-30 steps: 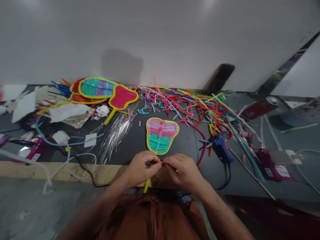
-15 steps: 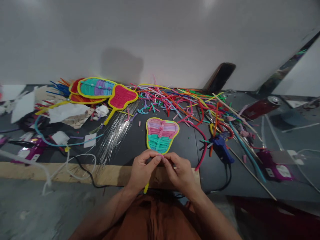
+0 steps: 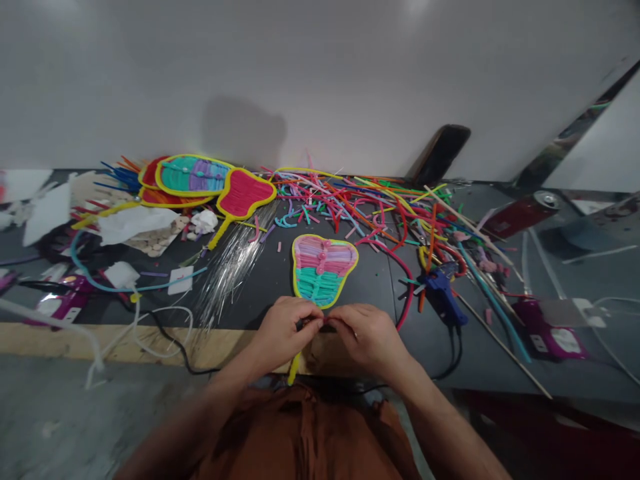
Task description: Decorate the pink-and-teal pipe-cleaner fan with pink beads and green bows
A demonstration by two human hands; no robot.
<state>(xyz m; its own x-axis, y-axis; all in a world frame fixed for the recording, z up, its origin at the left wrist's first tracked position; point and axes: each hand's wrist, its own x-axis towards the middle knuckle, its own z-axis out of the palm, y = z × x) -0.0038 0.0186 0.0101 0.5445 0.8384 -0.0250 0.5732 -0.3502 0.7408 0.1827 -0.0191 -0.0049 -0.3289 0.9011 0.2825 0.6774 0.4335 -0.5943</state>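
Both hands meet at the table's front edge. My left hand (image 3: 289,328) is closed in a pinch, and my right hand (image 3: 369,339) pinches too, their fingertips almost touching. Between them shows a bit of a short pink pipe cleaner (image 3: 327,319), mostly hidden by the fingers. Just beyond the fingertips lies a flat pipe-cleaner shape (image 3: 321,285) with pink, lilac and teal rows and a yellow border. A yellow stem (image 3: 294,369) sticks out below my left hand. To the right, a long crimson pipe cleaner (image 3: 411,279) curves down towards my right hand.
A tangle of coloured pipe cleaners (image 3: 345,203) spreads along the wall. Finished-looking yellow-edged shapes (image 3: 195,175) are stacked at back left, near silver tinsel strands (image 3: 233,263). On the right are a blue glue gun (image 3: 445,297), a leaning phone (image 3: 443,155) and a can (image 3: 523,215).
My hands have shifted slightly, with the right hand a little farther right and its wrist turned. Less of the pink piece shows between the fingertips. The yellow-edged shape stays in place.
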